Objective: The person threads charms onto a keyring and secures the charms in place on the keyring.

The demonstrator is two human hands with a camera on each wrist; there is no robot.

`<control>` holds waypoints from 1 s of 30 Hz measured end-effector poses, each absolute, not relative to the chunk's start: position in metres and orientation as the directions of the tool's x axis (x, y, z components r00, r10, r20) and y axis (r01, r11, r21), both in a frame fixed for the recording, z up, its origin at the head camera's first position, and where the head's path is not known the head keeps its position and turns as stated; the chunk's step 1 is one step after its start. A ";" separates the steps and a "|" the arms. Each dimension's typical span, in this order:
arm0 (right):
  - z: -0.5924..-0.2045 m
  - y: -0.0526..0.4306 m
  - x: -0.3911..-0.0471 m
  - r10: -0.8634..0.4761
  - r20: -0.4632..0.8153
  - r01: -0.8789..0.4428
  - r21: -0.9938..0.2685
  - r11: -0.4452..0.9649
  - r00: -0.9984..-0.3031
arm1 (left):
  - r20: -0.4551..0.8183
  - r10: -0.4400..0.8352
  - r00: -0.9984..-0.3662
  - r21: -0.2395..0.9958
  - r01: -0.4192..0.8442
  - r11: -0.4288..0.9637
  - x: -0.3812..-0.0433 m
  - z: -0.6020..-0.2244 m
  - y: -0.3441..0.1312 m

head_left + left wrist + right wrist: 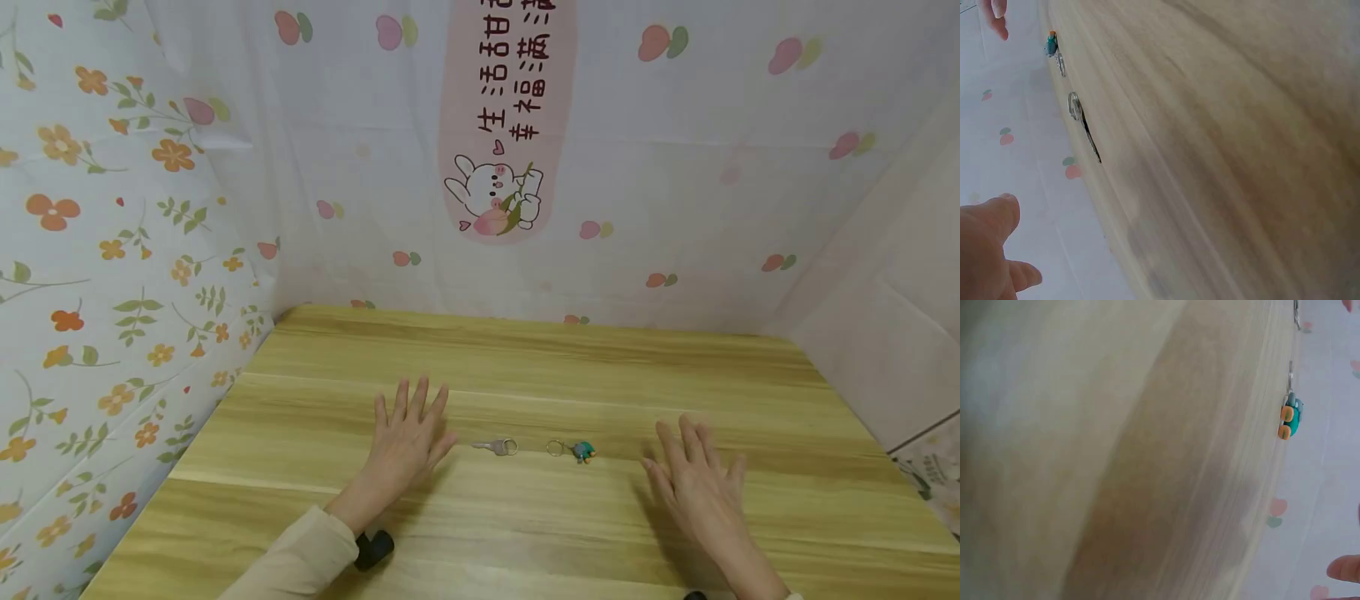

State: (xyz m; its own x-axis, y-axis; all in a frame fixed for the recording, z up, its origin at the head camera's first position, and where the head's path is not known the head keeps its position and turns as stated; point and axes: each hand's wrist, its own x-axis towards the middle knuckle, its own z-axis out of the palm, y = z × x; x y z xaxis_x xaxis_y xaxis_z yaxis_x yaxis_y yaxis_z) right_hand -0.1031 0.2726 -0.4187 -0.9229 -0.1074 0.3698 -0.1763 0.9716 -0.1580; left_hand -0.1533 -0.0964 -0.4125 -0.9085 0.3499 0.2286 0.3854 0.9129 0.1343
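Note:
A silver key [491,447] with a ring through its head lies flat near the middle of the table. To its right is a keychain [582,452] with a small teal, grey and orange figure, its own metal ring [555,448] pointing toward the key. My left hand [405,442] is just left of the key, fingers spread and holding nothing. Farther off on the keychain's right side, my right hand [697,492] has its fingers extended, also with nothing in it. The left wrist view shows the key [1088,134] edge-on; in the right wrist view the figure [1291,416] lies beyond the bare wood.
The wood-grain table [525,375] ends at a hanging cloth [360,250] printed with fruit and a rabbit. A floral cloth [135,317] borders the left side, and a pale wall [892,275] stands on the right. Black wrist gear [373,550] sits under the left sleeve.

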 end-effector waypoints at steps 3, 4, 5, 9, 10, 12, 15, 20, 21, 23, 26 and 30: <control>-0.419 0.269 -0.104 -0.139 0.444 -0.222 -0.140 0.965 -0.885 | 0.221 0.347 -0.911 0.164 0.385 0.908 -0.153 -0.414 -0.095; -0.418 0.267 -0.105 -0.150 0.459 -0.239 -0.143 0.960 -0.876 | 0.216 0.345 -0.914 0.178 0.384 0.906 -0.154 -0.414 -0.094; -0.418 0.264 -0.107 -0.164 0.467 -0.258 -0.146 0.955 -0.869 | 0.209 0.347 -0.914 0.191 0.386 0.903 -0.154 -0.415 -0.093; -0.415 0.249 -0.117 -0.229 0.473 -0.346 -0.177 0.921 -0.851 | 0.203 0.365 -0.909 0.259 0.409 0.875 -0.156 -0.416 -0.085; -0.414 0.245 -0.120 -0.243 0.467 -0.365 -0.190 0.912 -0.850 | 0.207 0.374 -0.904 0.271 0.421 0.866 -0.157 -0.416 -0.082; -0.414 0.236 -0.126 -0.267 0.448 -0.393 -0.215 0.894 -0.853 | 0.217 0.397 -0.892 0.284 0.446 0.849 -0.159 -0.416 -0.076; -0.416 0.223 -0.134 -0.287 0.396 -0.402 -0.249 0.881 -0.873 | 0.216 0.431 -0.876 0.291 0.479 0.828 -0.162 -0.417 -0.065; -0.422 0.208 -0.146 -0.309 0.311 -0.392 -0.255 0.884 -0.899 | 0.164 0.440 -0.883 0.304 0.470 0.829 -0.167 -0.420 -0.049; -0.422 0.205 -0.148 -0.311 0.296 -0.388 -0.253 0.886 -0.903 | 0.148 0.437 -0.887 0.312 0.461 0.831 -0.168 -0.421 -0.046; -0.423 0.200 -0.152 -0.313 0.265 -0.379 -0.252 0.890 -0.912 | 0.124 0.437 -0.891 0.322 0.453 0.831 -0.170 -0.424 -0.040; -0.424 0.195 -0.157 -0.316 0.219 -0.367 -0.257 0.894 -0.923 | 0.095 0.440 -0.893 0.344 0.444 0.827 -0.172 -0.428 -0.033; -0.424 0.190 -0.162 -0.317 0.168 -0.354 -0.291 0.889 -0.933 | 0.079 0.439 -0.895 0.368 0.435 0.822 -0.175 -0.430 -0.025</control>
